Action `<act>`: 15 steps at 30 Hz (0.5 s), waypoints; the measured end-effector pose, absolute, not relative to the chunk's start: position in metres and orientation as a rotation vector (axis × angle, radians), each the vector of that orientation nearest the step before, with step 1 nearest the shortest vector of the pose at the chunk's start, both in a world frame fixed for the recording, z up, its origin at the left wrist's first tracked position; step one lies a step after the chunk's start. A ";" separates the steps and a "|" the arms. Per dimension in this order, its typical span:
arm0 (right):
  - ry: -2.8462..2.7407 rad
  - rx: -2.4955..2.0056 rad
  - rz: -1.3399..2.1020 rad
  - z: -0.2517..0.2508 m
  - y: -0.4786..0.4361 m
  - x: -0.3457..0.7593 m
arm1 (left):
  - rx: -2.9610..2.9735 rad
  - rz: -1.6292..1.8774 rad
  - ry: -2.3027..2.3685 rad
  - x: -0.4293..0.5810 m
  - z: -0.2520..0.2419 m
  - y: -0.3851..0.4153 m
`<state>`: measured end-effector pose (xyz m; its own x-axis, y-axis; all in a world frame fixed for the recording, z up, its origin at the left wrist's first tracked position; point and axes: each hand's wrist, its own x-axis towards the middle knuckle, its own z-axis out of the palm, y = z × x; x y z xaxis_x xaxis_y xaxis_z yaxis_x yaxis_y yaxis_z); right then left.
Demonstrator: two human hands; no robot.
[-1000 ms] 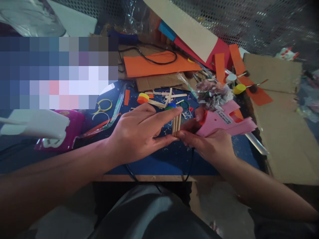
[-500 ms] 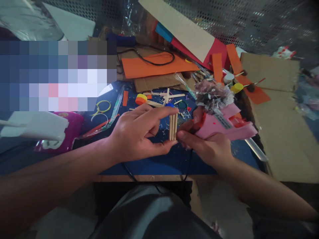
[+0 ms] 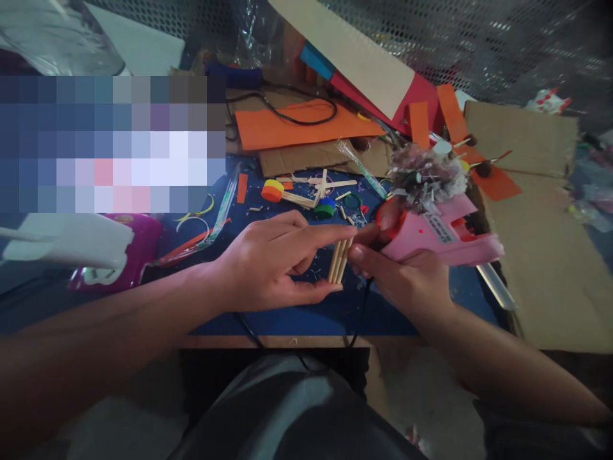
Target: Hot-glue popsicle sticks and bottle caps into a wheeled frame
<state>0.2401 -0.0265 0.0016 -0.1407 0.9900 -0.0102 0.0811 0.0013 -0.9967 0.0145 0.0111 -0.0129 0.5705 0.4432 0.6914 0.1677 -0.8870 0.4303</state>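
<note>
Stick bundle (image 3: 341,260), approx. four slim sticks side by side, is held near mid-view above the blue tabletop (image 3: 297,324), its top tilted twd 1 o'clock. Clock refs are taken from it. By the L hand (image 3: 268,259), at 9 o'clock, it's pinched end to end: index on the upper end, thumb at the lower, other fingers curled in. By the R hand (image 3: 407,275), btwn 3 & 4 o'clock, the pink glue gun (image 3: 431,239) is grasped, fingers wrapped round it; R thumb is placed right beside the sticks, but contact can't be confirmed. Blk cord (image 3: 368,297) is seen below the R hand, approx. 5 o'clock. Magenta case (image 3: 146,243) is set well apart at 9 o'clock, w/ a white plug block (image 3: 67,239) by it. Beyond the hands, a green cap (image 3: 325,207) is seen at 11, a green ring (image 3: 353,201) at 12, & loose sticks (image 3: 340,184) close by; an orange-yellow cap (image 3: 272,190) is placed at 10. Greyish shredded wad (image 3: 426,172) is seen at 2, just above the gun. Farther off, an orange sheet (image 3: 282,131) is laid over cardboard (image 3: 325,160) at 11; at 12, a cream sheet (image 3: 354,57) is propped over a red sheet (image 3: 424,99), backed by perforated mesh (image 3: 454,38).
</note>
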 end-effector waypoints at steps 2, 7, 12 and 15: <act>-1.373 -1.184 1.290 0.002 -0.026 0.240 | 2.475 1.210 0.471 0.014 -0.014 0.012; -1.258 -1.125 1.389 -0.002 -0.027 0.240 | 2.459 1.207 0.431 0.014 -0.016 0.014; -1.166 -1.003 1.545 -0.005 -0.029 0.241 | 2.416 1.208 0.418 0.016 -0.014 0.012; -1.089 -0.912 1.635 -0.002 -0.029 0.240 | 2.391 1.186 0.348 0.017 -0.012 0.011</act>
<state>0.2398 -0.0286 -0.0023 -0.2837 0.9556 -0.0797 -0.2944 -0.1659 -0.9412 0.0172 0.0106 -0.0122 0.5994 0.4096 0.6877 0.0265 -0.8688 0.4944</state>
